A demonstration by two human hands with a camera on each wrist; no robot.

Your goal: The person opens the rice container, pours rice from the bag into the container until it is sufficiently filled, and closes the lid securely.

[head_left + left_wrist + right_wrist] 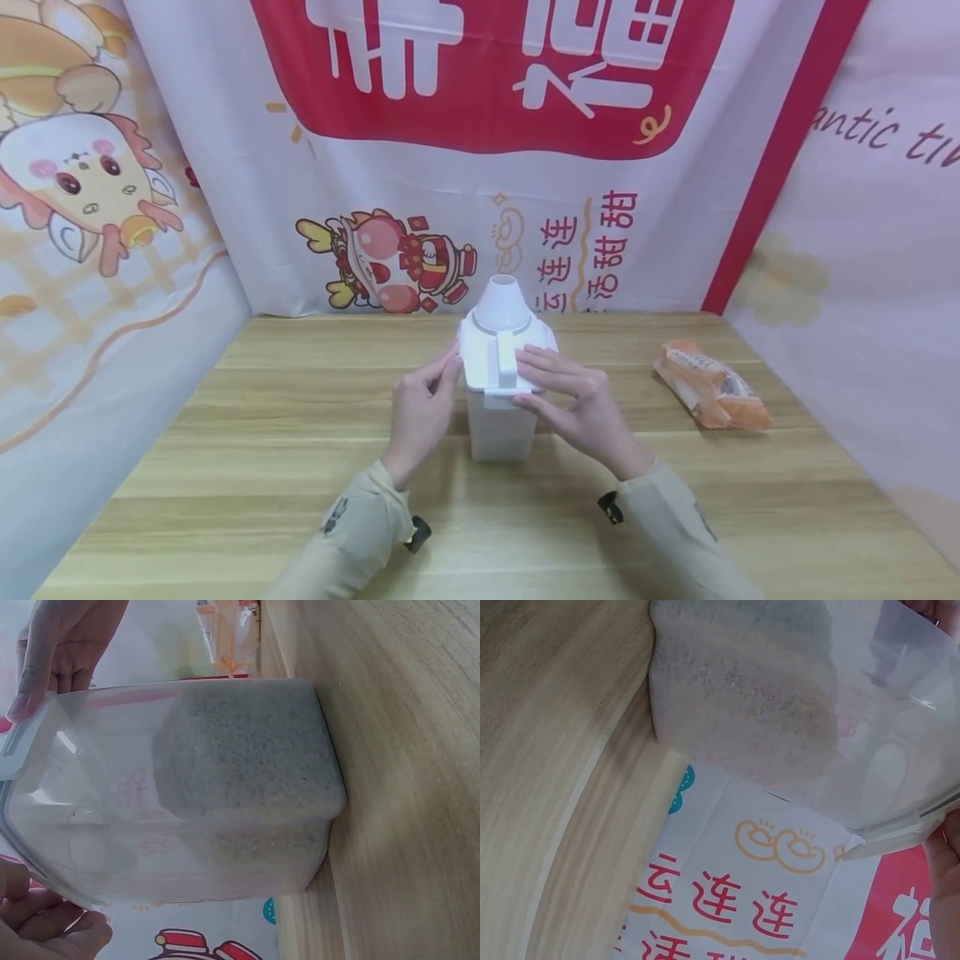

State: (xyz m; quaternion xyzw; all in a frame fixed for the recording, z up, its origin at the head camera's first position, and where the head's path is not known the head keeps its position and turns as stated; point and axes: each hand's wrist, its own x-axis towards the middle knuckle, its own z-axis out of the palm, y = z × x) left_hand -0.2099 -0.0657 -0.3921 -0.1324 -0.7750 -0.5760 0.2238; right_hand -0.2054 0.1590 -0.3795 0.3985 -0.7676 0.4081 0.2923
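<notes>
A clear rice container [501, 429] stands upright on the table, partly filled with pale grains [232, 742]. Its white lid [480, 354] carries a raised handle [507, 362] and a cone-shaped cap [502, 307]. My left hand [423, 408] pinches the lid's left edge, its fingers curled there in the left wrist view. Across the lid's right side lies my right hand [573, 400], fingers extended over the top and thumb touching the front tab [501, 400]. In the right wrist view a white side flap [892, 841] sticks out at the lid's edge.
An orange and white plastic packet [712, 387] lies on the wooden table [300, 500], to the right of the container. A printed cloth [225, 150] hangs behind the table's back edge, with more printed cloth on both sides.
</notes>
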